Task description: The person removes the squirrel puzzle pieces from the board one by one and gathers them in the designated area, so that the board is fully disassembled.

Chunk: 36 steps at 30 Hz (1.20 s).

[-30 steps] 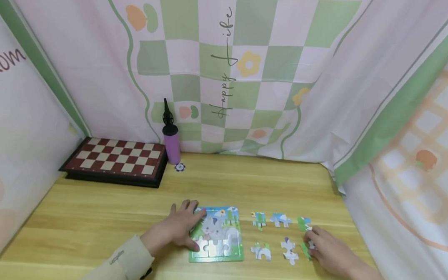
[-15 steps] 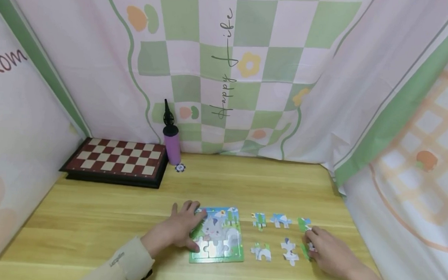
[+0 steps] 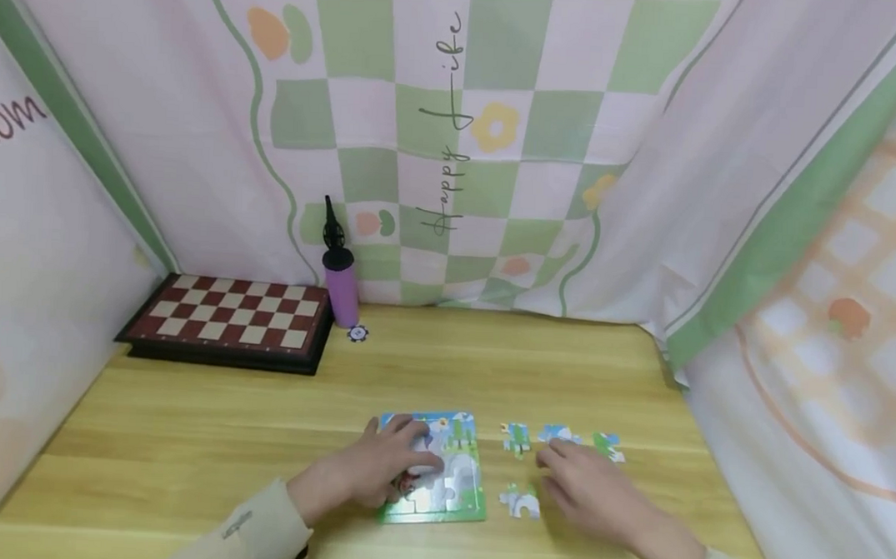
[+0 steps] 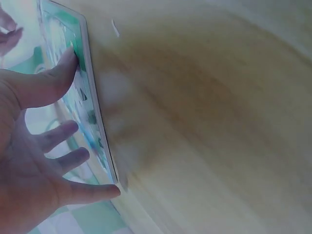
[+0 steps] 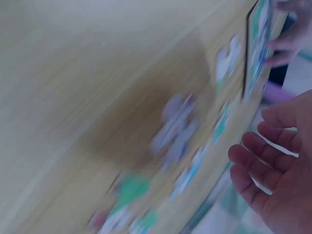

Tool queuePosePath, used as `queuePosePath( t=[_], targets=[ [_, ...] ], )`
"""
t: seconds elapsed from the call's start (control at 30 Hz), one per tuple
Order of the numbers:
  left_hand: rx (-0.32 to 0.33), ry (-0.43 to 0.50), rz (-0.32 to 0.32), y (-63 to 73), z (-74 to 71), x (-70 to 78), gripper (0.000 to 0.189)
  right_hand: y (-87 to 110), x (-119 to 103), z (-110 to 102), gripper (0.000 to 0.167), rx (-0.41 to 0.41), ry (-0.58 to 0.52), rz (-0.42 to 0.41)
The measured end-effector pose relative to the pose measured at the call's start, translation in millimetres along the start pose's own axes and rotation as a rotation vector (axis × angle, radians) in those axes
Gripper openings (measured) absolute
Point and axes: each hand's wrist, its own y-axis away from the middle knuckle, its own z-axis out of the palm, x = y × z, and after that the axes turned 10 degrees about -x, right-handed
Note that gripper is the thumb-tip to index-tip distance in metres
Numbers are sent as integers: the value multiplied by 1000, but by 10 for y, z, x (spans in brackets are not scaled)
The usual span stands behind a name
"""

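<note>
A square jigsaw puzzle board (image 3: pixel 437 519) with a grey cartoon animal and a green border lies on the table. My left hand (image 3: pixel 383 468) is over its left part and hides some of the picture. In the left wrist view the fingers are spread and the thumb (image 4: pixel 63 68) touches the board's green border. To the right, my right hand (image 3: pixel 596 494) hovers above loose puzzle pieces, its fingers loosely bent around nothing in the right wrist view. A grey piece (image 5: pixel 175 129) and a green piece (image 5: pixel 131 187) show there, blurred. Near it lies a white-and-grey piece (image 3: pixel 519 501).
Along the back of the loose group lie a green-and-blue piece (image 3: pixel 518 439), a blue-and-white piece (image 3: pixel 557 433) and a green piece (image 3: pixel 608 447). A folded chessboard (image 3: pixel 236 320), a purple pump bottle (image 3: pixel 341 291) and a round chip (image 3: pixel 358 333) stand or lie farther back, before a checked curtain.
My right hand has shifted left, away from the rightmost pieces. The left hand has slid right and farther over the board, covering more of the picture.
</note>
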Motion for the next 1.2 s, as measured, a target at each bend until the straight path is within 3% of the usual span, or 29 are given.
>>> queuePosePath(
  t=[0.2,0.5,0.67,1.0,1.2],
  targets=[
    [-12,38,20,30,-16,7,77,-321,-265,119,19,98,-78,-122],
    [-9,31,26,24,3,-11,63,-620,-538,216,42,-102,-159,-101],
    [-22,37,23,28,-12,-14,59,-690,-633,269,44,-170,-108,-102],
    [-19,18,19,24,-6,-12,58,-732,-786,284,36,-154,-78,-110],
    [-13,9,17,22,13,-15,59,-757,-788,291,38,-151,-135,-88]
  ],
)
